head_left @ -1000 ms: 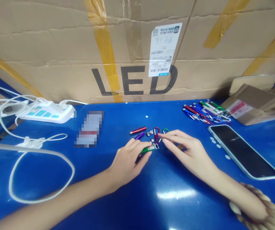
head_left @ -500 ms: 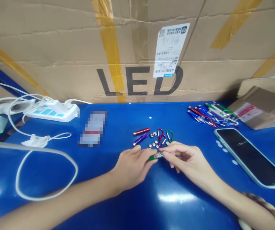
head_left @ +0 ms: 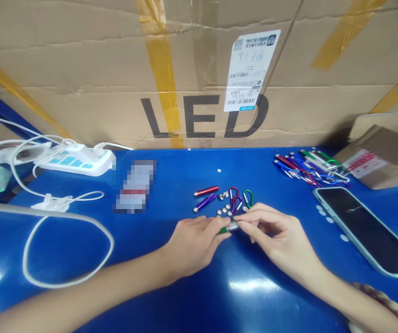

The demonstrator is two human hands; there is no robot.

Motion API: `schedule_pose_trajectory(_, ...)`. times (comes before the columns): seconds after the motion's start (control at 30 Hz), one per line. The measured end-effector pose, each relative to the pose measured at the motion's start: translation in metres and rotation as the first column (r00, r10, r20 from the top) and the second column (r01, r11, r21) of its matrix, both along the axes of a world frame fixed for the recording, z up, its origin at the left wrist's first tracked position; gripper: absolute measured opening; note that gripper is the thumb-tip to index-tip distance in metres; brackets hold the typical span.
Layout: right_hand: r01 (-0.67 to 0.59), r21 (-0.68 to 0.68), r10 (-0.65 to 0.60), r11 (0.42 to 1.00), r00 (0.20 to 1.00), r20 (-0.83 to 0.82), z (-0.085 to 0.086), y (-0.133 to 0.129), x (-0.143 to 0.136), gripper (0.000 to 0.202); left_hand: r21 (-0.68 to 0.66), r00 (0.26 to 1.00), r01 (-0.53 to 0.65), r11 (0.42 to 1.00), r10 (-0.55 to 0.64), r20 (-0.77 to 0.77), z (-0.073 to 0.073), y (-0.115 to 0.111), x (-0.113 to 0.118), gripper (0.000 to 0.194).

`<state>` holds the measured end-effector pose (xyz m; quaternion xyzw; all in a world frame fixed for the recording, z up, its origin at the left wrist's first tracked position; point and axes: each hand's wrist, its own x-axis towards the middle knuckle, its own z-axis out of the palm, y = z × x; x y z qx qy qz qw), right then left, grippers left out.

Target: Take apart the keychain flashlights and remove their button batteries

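Note:
My left hand (head_left: 195, 245) is closed around the barrel of a small green penlight (head_left: 233, 225), which lies almost level just above the table. At its right, silver end, my right hand (head_left: 277, 233) pinches with thumb and index finger; whatever small part sits between those fingertips is hidden. Just beyond my hands are several silver button cells (head_left: 224, 210). A red penlight (head_left: 206, 191) and a purple penlight (head_left: 204, 203) lie to their left. Red and purple carabiner clips (head_left: 234, 196) and a green carabiner clip (head_left: 248, 198) rest to their right.
A pile of coloured penlights with clips (head_left: 306, 166) lies at the back right, beside a small carton (head_left: 382, 157). A phone (head_left: 369, 231) is at right, a blurred-out rectangle (head_left: 136, 185) at left. A white power strip (head_left: 77, 159) and looped cable (head_left: 112, 243) occupy the left; a large cardboard box (head_left: 108, 69) stands behind.
The view has shifted slightly, so things appear a little further right. My left fingers lie flatter over the green penlight, and my right hand's lower fingers are tucked in more. Both hands stay at the penlight.

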<state>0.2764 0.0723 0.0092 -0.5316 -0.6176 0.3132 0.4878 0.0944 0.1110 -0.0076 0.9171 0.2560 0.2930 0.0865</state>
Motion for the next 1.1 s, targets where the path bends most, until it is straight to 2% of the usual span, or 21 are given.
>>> schedule_pose_trajectory(0.13, 0.013, 0.025, -0.013, 1.000, 0.999, 0.034, -0.001, 0.001, 0.004, 0.019, -0.116, 1.000, 0.003, 0.993, -0.005, -0.012, 0.003, 0.001, -0.001, 0.025)
schedule_pose_trajectory(0.33, 0.158, 0.198, -0.192, 0.967, 0.967, 0.166, -0.001, 0.014, 0.027, 0.013, -0.318, 0.978, -0.201, 0.926, 0.210, -0.006, 0.010, 0.005, 0.000, 0.012)
schedule_pose_trajectory(0.47, 0.065, 0.224, -0.133, 0.972, 0.943, 0.304, -0.004, 0.018, 0.031, 0.010, -0.296, 0.956, -0.279, 0.914, 0.292, 0.001, 0.007, 0.007, 0.001, 0.013)
schedule_pose_trajectory(0.63, -0.051, 0.206, -0.039, 0.977, 0.911, 0.410, -0.009, 0.014, 0.027, 0.012, -0.244, 0.972, -0.223, 0.944, 0.233, 0.011, 0.004, 0.009, 0.001, 0.016)
schedule_pose_trajectory(0.73, -0.067, 0.200, -0.029, 0.977, 0.897, 0.441, -0.009, 0.013, 0.027, 0.011, -0.207, 0.978, -0.207, 0.956, 0.210, -0.006, 0.004, 0.010, 0.001, 0.019)
schedule_pose_trajectory(1.1, -0.103, 0.195, 0.005, 0.975, 0.894, 0.448, -0.010, 0.015, 0.027, 0.011, -0.231, 0.975, -0.223, 0.947, 0.216, -0.058, 0.005, 0.010, 0.000, 0.028)
